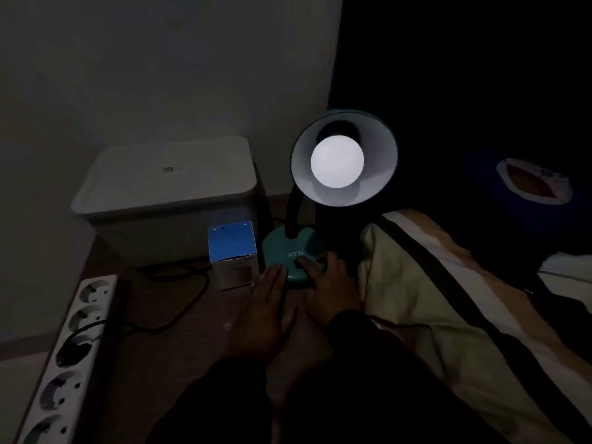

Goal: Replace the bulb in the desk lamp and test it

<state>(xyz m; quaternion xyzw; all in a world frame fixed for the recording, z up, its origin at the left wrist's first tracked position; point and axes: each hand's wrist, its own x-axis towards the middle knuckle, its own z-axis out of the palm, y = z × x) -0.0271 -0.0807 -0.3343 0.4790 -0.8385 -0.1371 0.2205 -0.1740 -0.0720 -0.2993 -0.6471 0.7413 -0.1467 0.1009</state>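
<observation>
While the room lies in near darkness, a striped blanket (448,315) spreads across the right side, with a dark blue cushion-like thing (525,184) beyond it, too dim to make out. Against the wall on the left stands a white lidded bin (166,184) on the wooden floor (179,334). A white power strip (73,347) runs along the lower left edge, one black plug seated in it and a black cable (179,283) looping away across the floor toward the lamp.

Between bin and blanket stands the lamp (344,158), its teal shade tilted up toward the camera on a dark curved neck. A round white bulb (337,161) sits in the socket inside the shade; it looks pale rather than bright, and whether it is lit cannot be told. The teal base (293,251), lettered "ATN", rests on the floor just beside a small blue-and-white box (233,251) to its left.

Both arms reach forward in dark sleeves. The left hand (267,306) lies flat on the floor, palm down, fingers straight and together, its tips touching the near left edge of the base and holding nothing. The right hand (330,283) rests on the front of the base, fingers loosely bent, with one fingertip (302,261) pressed on the dark switch below the lettering.
</observation>
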